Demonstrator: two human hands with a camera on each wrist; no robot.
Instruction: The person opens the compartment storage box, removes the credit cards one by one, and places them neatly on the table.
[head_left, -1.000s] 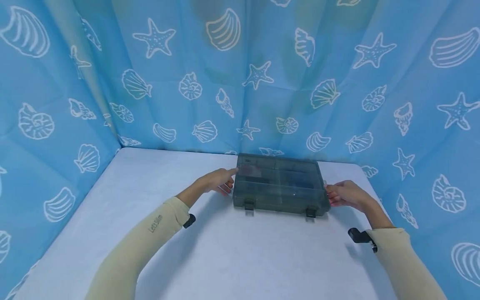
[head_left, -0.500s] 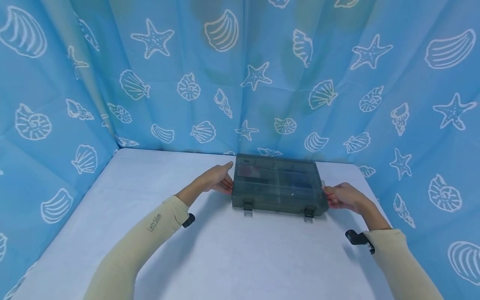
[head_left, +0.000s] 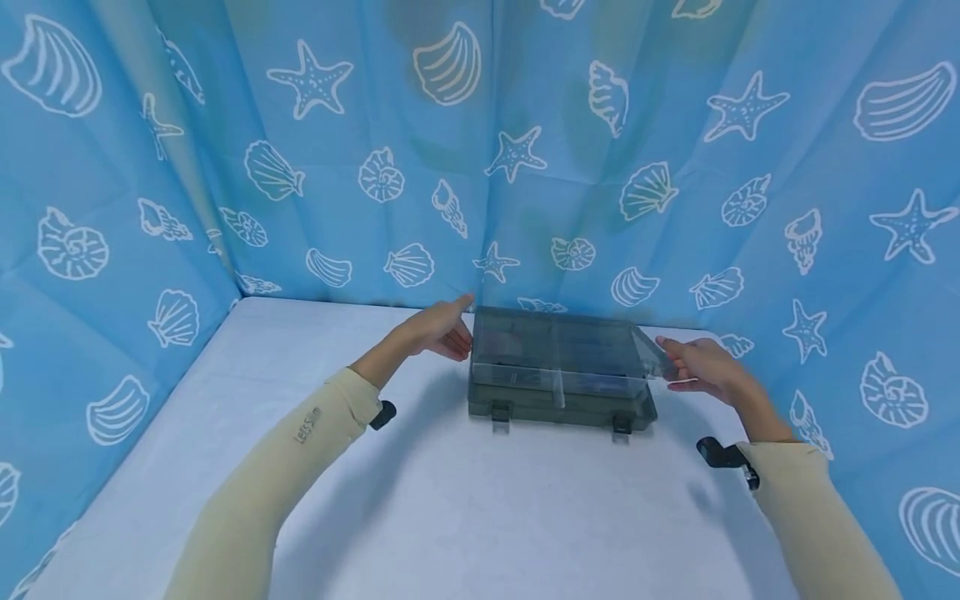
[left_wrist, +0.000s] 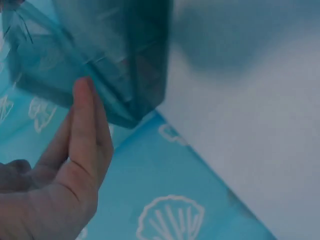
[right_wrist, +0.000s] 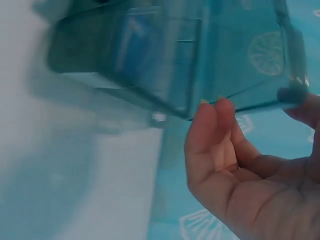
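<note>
A dark, see-through plastic compartment box (head_left: 562,408) lies near the far table edge, its two front latches hanging down. Its clear lid (head_left: 517,337) is tilted up at the front and has a divider strip across the middle. My left hand (head_left: 438,329) is at the lid's left side with the thumb up; in the left wrist view its straight fingers (left_wrist: 85,125) touch the lid's edge. My right hand (head_left: 701,367) holds the lid's right side, with curled fingertips (right_wrist: 210,120) at the lower edge and the thumb apart at a corner. The box's contents are mostly hidden.
The white table (head_left: 465,517) reaches forward to a blue curtain (head_left: 360,225) printed with white shells and starfish, close behind the box. Beige sleeves (head_left: 277,492) cover both forearms, and a small black wrist camera (head_left: 720,452) sits by each cuff.
The lid's front edge has risen from the box body, which stays in place. Both hands have moved up with it, and the left thumb has come away from the box top.
</note>
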